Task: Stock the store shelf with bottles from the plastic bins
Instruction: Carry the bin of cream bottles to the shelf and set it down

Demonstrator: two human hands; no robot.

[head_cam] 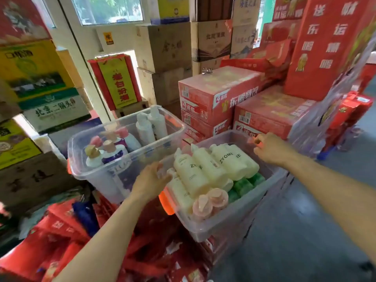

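A near clear plastic bin [234,222] with orange latches holds cream ZYOME bottles [205,169], green bottles [244,186] and pink pump tops [211,202]. Behind it to the left, a second clear bin [95,176] holds white and purple pump bottles [114,151] and two tall white bottles [150,125]. My left hand [151,180] reaches the near bin's left rim with fairly straight fingers touching it. My right hand [270,149] is at that bin's far right rim, fingers curled over the edge by a latch. No store shelf is in view.
Red drink cartons [219,94] are stacked right behind the bins, with tall red boxes [325,47] at the right. Brown cardboard boxes [168,45] stand at the back, yellow and green cartons [36,78] at the left. Red packages [67,231] lie low at the left. Grey floor [295,241] shows at the right.
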